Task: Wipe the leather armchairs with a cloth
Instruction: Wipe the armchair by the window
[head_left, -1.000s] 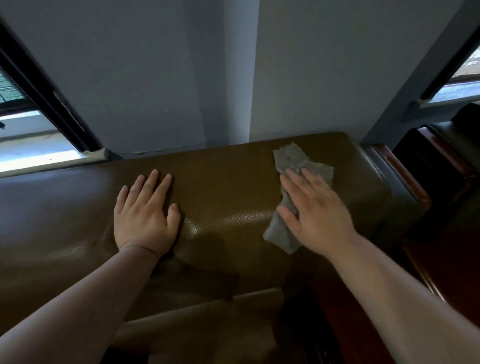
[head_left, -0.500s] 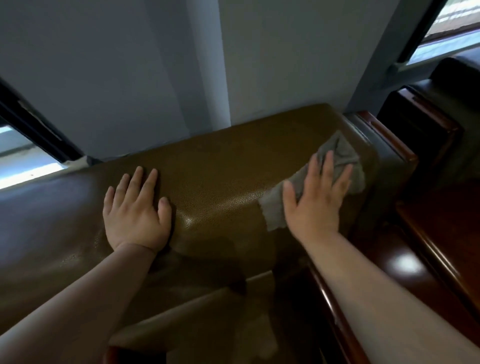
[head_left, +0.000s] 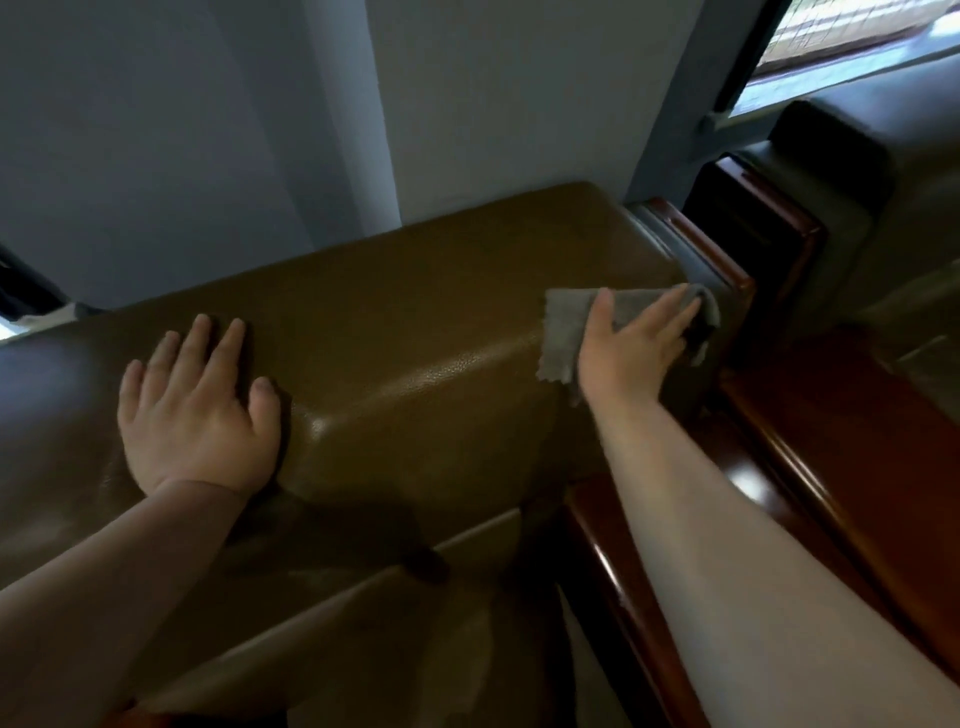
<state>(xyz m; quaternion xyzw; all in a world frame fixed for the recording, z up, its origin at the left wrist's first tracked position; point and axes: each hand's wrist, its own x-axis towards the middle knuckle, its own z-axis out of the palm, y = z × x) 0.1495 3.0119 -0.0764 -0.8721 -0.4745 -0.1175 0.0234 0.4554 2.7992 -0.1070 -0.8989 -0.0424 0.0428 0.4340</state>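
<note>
While the right hand (head_left: 626, 353) presses a grey cloth (head_left: 563, 330) flat under straight fingers at the right end of the brown leather backrest (head_left: 415, 322), the left hand (head_left: 195, 410) lies spread, palm down, on the backrest top, likely bracing the body. Cloth sits at the top-front corner, its far end draping over the end toward the wooden armrest trim (head_left: 722, 260); flat pressure suits wiping, not gripping. Cloth long axis runs left-right along the backrest, ragged edge pointing left. A second dark armchair (head_left: 841, 171) stands just beyond, by a window (head_left: 831, 31). Grey wall (head_left: 208, 130) behind.
</note>
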